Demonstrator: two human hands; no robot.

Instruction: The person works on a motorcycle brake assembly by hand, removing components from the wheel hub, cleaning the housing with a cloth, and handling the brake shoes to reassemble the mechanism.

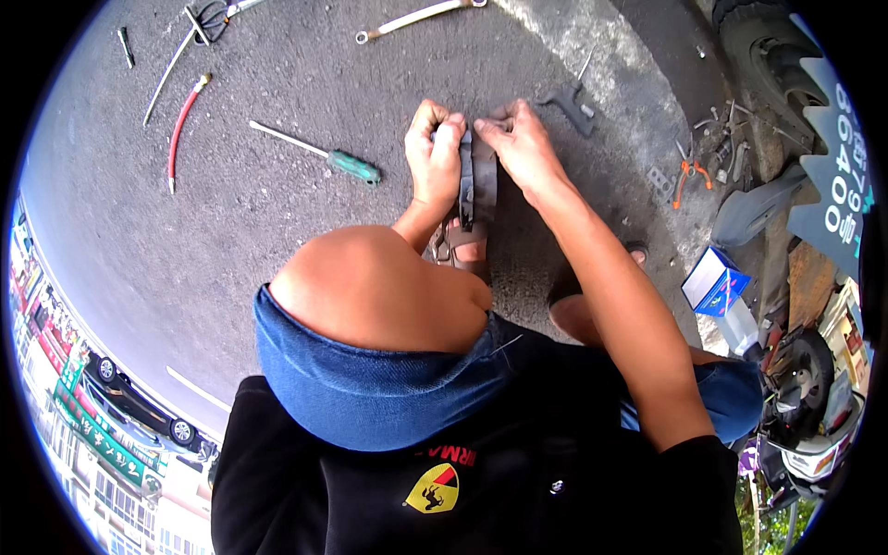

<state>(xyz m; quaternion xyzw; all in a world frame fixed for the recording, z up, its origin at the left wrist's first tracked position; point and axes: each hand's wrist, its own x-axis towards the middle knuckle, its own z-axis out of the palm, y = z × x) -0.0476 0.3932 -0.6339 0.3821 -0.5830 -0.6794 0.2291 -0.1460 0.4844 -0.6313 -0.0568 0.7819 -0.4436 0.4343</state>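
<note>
My left hand (435, 153) is closed on a dark, flat-sided part (477, 185), thick and seen nearly edge-on, which stands upright above my sandalled foot. Its exact kind does not show. Close to the part's upper end, my right hand (523, 143) pinches with thumb and fingertips; whatever lies between them is hidden. On the ground left of my hands rests a screwdriver (351, 166) with a green handle. Just beyond my right hand lies a dark pistol-shaped tool (572, 109).
A long ring wrench (421, 18) lies ahead, with a red hose (188, 129) farther left. Orange-handled pliers (687, 176) and scattered small parts are at right, near a tyre (768, 55). A blue-and-white box (715, 282) stands by a parked scooter (814, 444).
</note>
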